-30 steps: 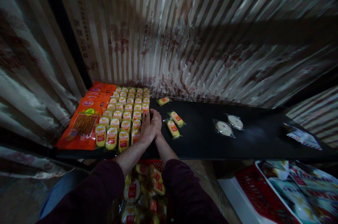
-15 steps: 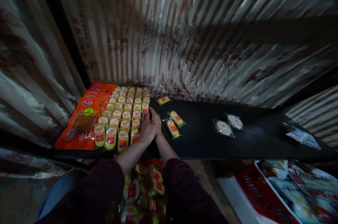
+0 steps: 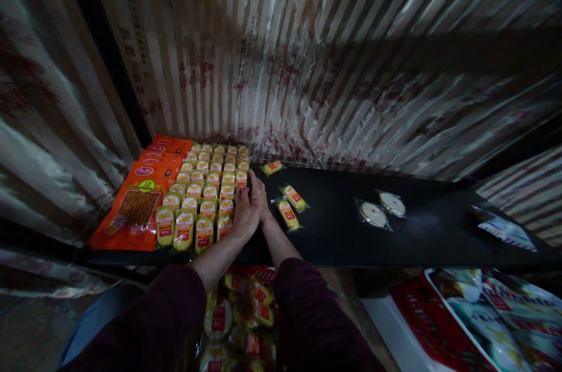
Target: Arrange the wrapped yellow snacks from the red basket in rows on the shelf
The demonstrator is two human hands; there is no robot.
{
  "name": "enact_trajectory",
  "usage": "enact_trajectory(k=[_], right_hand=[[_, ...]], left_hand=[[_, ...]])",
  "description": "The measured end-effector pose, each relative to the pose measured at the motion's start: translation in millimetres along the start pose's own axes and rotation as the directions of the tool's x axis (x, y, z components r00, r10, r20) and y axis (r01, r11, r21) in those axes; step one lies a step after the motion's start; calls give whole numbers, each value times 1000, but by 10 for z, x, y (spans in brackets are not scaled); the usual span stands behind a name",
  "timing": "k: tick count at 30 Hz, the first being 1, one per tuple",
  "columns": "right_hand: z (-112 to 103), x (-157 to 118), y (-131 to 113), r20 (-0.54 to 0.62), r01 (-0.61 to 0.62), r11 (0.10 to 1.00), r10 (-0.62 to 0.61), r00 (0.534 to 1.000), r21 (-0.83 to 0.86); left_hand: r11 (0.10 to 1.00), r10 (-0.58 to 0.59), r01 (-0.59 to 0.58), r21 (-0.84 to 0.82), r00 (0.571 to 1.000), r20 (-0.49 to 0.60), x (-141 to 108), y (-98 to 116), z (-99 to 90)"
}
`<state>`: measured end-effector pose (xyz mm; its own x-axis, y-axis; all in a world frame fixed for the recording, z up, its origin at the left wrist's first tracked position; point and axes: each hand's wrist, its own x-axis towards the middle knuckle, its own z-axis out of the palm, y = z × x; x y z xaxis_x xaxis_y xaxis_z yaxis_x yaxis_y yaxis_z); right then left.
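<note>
Rows of small yellow wrapped cakes point(image 3: 211, 192) stand on the left part of a black shelf point(image 3: 338, 243). My left hand point(image 3: 246, 214) rests against the right edge of the rows, near the front, its fingers pointing away from me and apart. Just right of it, my right hand point(image 3: 260, 196) lies along the same edge, fingers stretched out toward the farther cakes. The hands touch or overlap, and neither is wrapped round a cake. Orange snack bags point(image 3: 132, 208) overlap one another left of the cakes.
Loose yellow packs point(image 3: 287, 214) lie right of my hands. Two round white wrapped pieces point(image 3: 373, 215) and a blue-and-white packet point(image 3: 504, 228) are farther right. Below the shelf are a container of wrapped cakes point(image 3: 218, 318) and a red-and-white basket point(image 3: 432, 319) of bags. Striped sheeting hangs behind.
My right hand has slid slightly farther back along the row's edge, its fingers straighter. My left hand has barely moved. The view has shifted slightly.
</note>
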<state>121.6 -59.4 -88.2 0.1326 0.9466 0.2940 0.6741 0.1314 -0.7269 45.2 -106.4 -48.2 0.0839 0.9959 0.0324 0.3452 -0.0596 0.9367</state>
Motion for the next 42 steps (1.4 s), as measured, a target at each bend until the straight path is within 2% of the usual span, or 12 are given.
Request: enact_trajectory(k=[5,9,13,18,23,29,35,38,42], right_hand=[[24,4,28,-20,29,999,-29,999,30],[14,4,14,-9,19,999,-18,1000,40],[-35,-23,4,-3,32,998,-32,999,61],[-106,-81,47,49,8,996,-12,999,83],[-109,-170,91,6,5,995,-6,1000,97],[-156,-413,50,-17,7,993,-5,1000,122],[-201,-829,-123,-34,-29,987,35,999,156],[-219,-1101,-252,-42,-55,988,62,997,148],[-275,-1428,-419,-18,-33,991,35,999,131]], left_hand=[[990,-140,141,29,990,-18,0,160,-42],[988,-151,152,37,988,-10,-16,187,-48],[991,-126,127,27,991,-36,-12,108,-12],[992,-123,123,16,992,-7,-6,56,14],[991,-130,128,37,991,35,-97,123,-2],[994,-81,75,77,994,67,-355,173,-50],[992,-16,-3,123,988,153,-733,69,-182],[985,69,-97,142,980,188,-970,-11,-261],[955,202,-245,168,951,234,-1279,-91,-359]])
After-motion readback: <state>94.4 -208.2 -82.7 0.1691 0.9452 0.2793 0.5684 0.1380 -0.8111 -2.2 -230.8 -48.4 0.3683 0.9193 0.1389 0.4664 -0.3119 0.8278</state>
